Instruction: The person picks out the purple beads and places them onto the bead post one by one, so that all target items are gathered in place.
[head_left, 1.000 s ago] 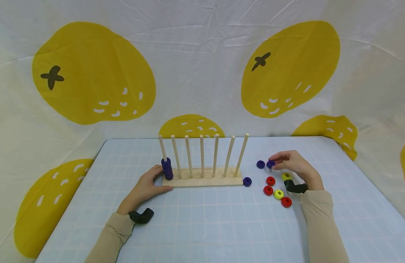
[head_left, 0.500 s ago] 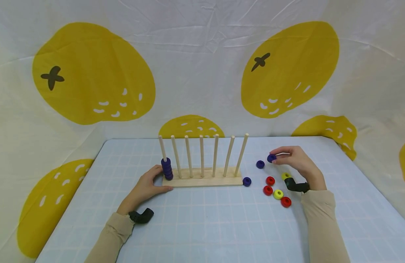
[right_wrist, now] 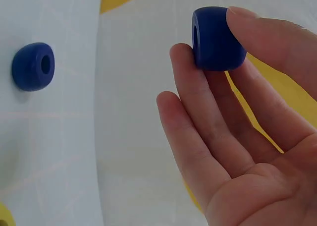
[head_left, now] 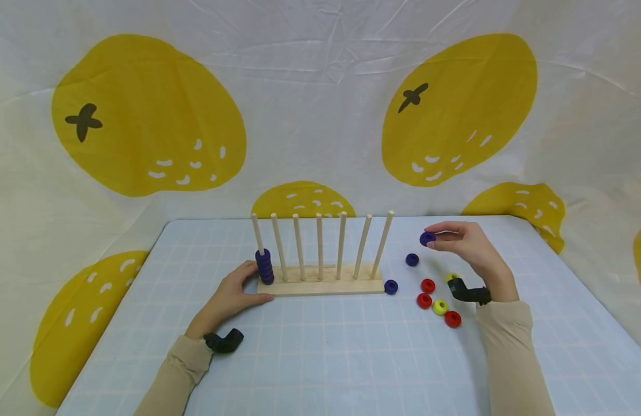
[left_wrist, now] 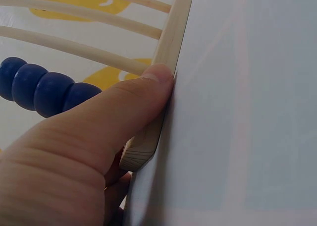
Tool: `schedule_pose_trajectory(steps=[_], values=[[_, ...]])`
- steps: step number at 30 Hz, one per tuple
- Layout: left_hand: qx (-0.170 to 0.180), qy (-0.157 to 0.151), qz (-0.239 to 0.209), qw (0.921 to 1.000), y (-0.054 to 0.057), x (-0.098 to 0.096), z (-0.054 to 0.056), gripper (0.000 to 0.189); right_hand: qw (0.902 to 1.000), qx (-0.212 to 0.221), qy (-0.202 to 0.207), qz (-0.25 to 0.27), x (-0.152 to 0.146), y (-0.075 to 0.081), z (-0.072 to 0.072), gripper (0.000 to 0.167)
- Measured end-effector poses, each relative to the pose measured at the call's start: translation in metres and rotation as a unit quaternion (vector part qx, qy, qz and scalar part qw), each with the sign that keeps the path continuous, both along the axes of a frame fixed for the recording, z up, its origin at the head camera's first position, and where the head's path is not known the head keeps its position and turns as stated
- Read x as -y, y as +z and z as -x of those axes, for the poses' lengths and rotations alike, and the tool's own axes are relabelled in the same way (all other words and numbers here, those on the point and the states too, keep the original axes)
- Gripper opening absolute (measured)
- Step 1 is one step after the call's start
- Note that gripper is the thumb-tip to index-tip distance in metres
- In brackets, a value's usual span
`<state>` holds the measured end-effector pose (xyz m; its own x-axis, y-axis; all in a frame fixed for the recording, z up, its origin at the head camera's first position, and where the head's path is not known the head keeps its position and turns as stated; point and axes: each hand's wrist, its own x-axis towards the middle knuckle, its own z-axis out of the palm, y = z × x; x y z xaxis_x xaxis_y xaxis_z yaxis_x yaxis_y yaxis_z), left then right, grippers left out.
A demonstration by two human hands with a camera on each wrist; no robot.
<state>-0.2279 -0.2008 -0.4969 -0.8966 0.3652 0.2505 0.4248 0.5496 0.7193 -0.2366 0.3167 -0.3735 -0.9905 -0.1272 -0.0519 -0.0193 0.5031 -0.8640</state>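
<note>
Here, my right hand holds a blue bead in the air, beyond the loose beads; the right wrist view shows it pinched between my thumb and fingers, its hole facing away from my palm. My left hand grasps the left end of a wooden rack, thumb along the front edge (the other fingers are mostly hidden in the left wrist view). Seven pegs rise from the rack, and the leftmost carries a stack of blue beads. On the pale checked surface, one blue bead sits right by the rack's right end and another farther back. Three red beads and two yellow beads lie to the right, one yellow partly covered by the black wrist camera.
</note>
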Motion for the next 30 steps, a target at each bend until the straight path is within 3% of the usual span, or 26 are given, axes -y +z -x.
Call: schedule_pose_trajectory(steps=[8,20,30], values=[[0.0,0.003,0.002,1.0,0.0,0.0,0.0,0.07,0.9991,-0.04,0.0,0.015,0.015,0.016,-0.009,0.046],[-0.002,0.003,0.007,1.0,0.0,0.0,0.0,0.07,0.9946,-0.101,-0.007,0.023,0.033,0.028,-0.019,0.042],[0.0,0.003,0.005,1.0,0.002,-0.001,-0.001,0.07,0.9867,-0.145,-0.019,0.07,0.047,0.043,-0.032,0.038]])
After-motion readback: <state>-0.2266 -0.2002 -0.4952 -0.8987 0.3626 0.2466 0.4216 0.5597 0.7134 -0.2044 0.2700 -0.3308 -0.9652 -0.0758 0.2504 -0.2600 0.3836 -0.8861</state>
